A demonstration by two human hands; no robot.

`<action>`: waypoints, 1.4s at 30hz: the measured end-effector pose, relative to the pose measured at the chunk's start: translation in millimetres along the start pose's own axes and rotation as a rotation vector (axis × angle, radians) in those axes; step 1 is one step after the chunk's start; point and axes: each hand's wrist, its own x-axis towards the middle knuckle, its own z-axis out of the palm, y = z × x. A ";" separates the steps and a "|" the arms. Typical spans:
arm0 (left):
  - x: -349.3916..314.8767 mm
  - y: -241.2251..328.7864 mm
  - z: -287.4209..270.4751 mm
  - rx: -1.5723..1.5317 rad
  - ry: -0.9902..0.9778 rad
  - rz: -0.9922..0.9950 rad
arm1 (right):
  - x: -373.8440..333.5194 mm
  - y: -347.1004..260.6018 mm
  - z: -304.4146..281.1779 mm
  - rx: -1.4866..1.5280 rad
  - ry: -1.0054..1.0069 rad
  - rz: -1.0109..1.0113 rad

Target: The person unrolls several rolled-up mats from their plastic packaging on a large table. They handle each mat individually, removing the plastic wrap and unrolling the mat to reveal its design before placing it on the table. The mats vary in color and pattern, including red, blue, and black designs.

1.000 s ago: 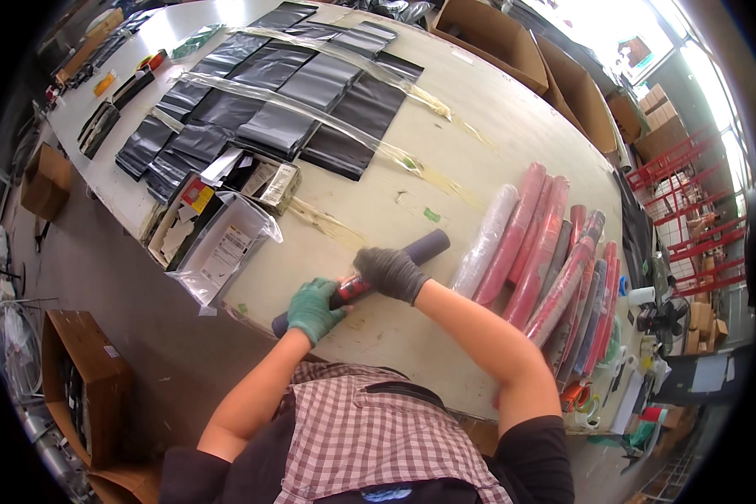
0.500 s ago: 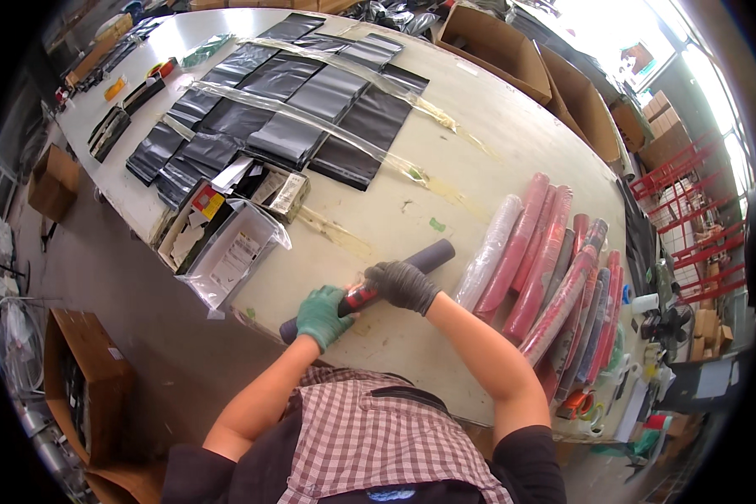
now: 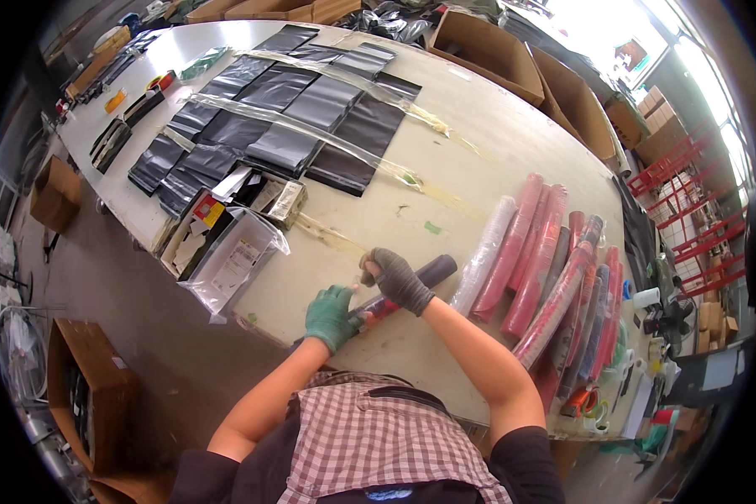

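Observation:
A dark blue-grey roll (image 3: 436,270) with a red patch lies slantwise near the table's front edge. My left hand (image 3: 331,321), in a green glove, wraps round its lower left part and hides some of it. Above the roll's middle, my right hand (image 3: 400,282) in a dark grey glove has its thumb and fingers pinched together. Whatever it pinches is too small or clear to make out. To the right lie several wrapped rolls, red ones (image 3: 536,273) and dark ones, beside a clear-wrapped whitish roll (image 3: 484,256).
Black plastic bags (image 3: 287,143) lie in overlapping rows under strips of clear tape. An open box (image 3: 242,252) lined with plastic stands at the table's left edge. Tape rolls (image 3: 592,407) sit at the right front corner. Cardboard cartons (image 3: 487,55) line the far side.
My right hand has lifted off the roll, its fingers now pinched above it. My left hand has shifted slightly right along the roll.

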 end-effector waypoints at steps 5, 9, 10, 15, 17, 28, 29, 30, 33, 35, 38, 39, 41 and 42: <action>29.4 17.9 -23.6 -0.223 0.189 0.217 | -5.7 -116.9 -32.6 0.309 0.158 -0.447; 68.0 56.3 -103.7 -0.618 0.353 0.283 | -29.9 -199.7 -54.4 0.526 0.456 -0.771; 68.2 80.8 -132.6 -0.881 0.301 0.223 | -38.3 -200.9 -65.8 0.350 0.480 -0.783; 81.4 128.9 -185.1 -0.924 0.057 0.747 | -76.7 -159.8 -42.6 -0.012 0.066 -0.517; 74.2 137.7 -175.2 -0.905 0.018 0.506 | -104.7 -129.9 -42.7 0.131 0.195 -0.161; -12.0 22.8 22.1 0.579 -0.041 0.325 | -524.9 183.6 91.8 1.252 0.688 0.871; 9.6 29.9 30.8 0.549 -0.067 0.369 | -542.8 192.6 138.5 1.126 0.806 1.012; 13.4 26.0 20.8 0.538 -0.054 0.286 | -534.0 193.8 130.5 0.978 0.745 1.105; 59.3 16.6 -1.8 0.401 0.136 0.312 | -495.8 151.0 125.4 0.740 0.680 1.121; 83.9 -1.7 -3.0 0.536 0.204 0.125 | -471.8 121.8 108.7 0.607 0.619 1.074; 96.0 -11.5 -23.4 0.155 -0.229 -0.130 | -435.2 87.7 86.7 0.416 0.520 0.996; 96.2 0.3 -28.7 0.303 -0.218 -0.041 | -418.5 80.7 81.2 0.364 0.491 0.967; 72.1 44.2 -45.8 0.324 -0.363 0.048 | -403.5 64.8 74.1 0.278 0.450 0.932; 53.3 42.8 -29.5 0.454 -0.296 0.135 | -392.9 57.4 66.2 0.237 0.413 0.914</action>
